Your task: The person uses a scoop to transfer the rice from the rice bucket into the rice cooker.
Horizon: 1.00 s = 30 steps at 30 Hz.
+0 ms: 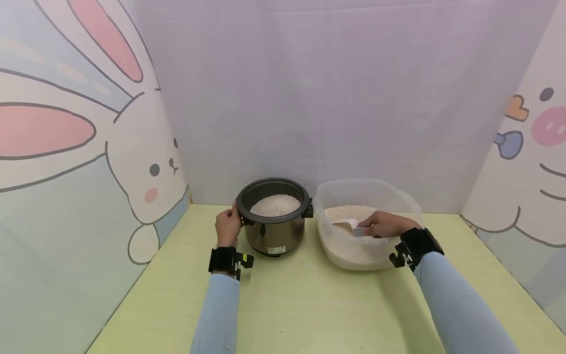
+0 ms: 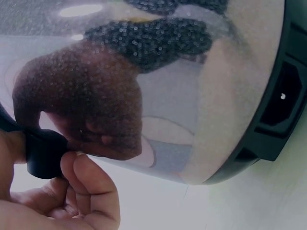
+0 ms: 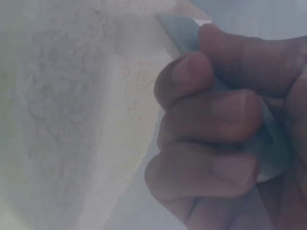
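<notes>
A dark rice cooker (image 1: 275, 236) with an open top stands on the table, white rice (image 1: 275, 205) in its pot. At its left side, my left hand (image 1: 228, 227) holds the cooker's black side handle (image 2: 45, 154), thumb and fingers curled round it. To the right is a translucent plastic bin (image 1: 367, 185) with rice (image 1: 349, 212) inside. My right hand (image 1: 383, 224) reaches over the bin's near rim and grips a scoop by its grey-blue handle (image 3: 272, 148). The scoop's white bowl (image 1: 349, 223) is inside the bin, close over the rice.
Both vessels stand near the back of the pale yellow-green table (image 1: 309, 305). A plain pale curtain (image 1: 318, 98) hangs right behind them. Cartoon-printed panels flank the table, a rabbit (image 1: 150, 196) at the left and a pig-nosed figure (image 1: 522, 196) at the right.
</notes>
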Each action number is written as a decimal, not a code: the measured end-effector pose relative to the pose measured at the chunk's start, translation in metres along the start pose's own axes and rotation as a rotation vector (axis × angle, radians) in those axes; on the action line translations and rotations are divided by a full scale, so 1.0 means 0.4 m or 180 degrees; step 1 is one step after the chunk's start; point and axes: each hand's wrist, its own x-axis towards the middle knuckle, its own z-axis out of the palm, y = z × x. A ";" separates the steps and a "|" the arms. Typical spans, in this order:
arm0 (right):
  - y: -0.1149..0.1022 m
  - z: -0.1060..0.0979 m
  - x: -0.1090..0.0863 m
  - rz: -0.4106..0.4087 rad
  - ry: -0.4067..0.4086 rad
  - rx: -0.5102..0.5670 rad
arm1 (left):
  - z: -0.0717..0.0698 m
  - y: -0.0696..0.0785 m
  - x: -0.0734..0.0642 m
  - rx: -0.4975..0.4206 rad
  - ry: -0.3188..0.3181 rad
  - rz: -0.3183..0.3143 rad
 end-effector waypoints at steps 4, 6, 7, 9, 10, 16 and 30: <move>0.004 0.001 0.006 0.0059 0.0007 0.0133 | -0.002 0.000 -0.002 0.0018 0.0003 0.0007; 0.006 0.001 0.008 0.0110 0.0025 0.0234 | -0.003 -0.001 -0.002 0.0028 0.0007 0.0030; 0.007 0.000 0.009 0.0117 0.0025 0.0285 | -0.003 -0.001 -0.002 0.0032 0.0009 0.0043; 0.008 0.000 0.008 0.0099 0.0021 0.0410 | -0.003 -0.001 -0.002 0.0037 0.0010 0.0059; 0.007 -0.001 0.008 0.0100 0.0031 0.0484 | -0.002 0.000 -0.002 0.0036 0.0011 0.0062; 0.011 -0.005 0.008 0.0124 0.0036 0.0874 | -0.002 0.001 -0.003 0.0046 0.0013 0.0041; 0.013 -0.015 -0.004 -0.0027 0.0039 0.1134 | -0.002 0.004 -0.007 0.0028 0.0016 0.0044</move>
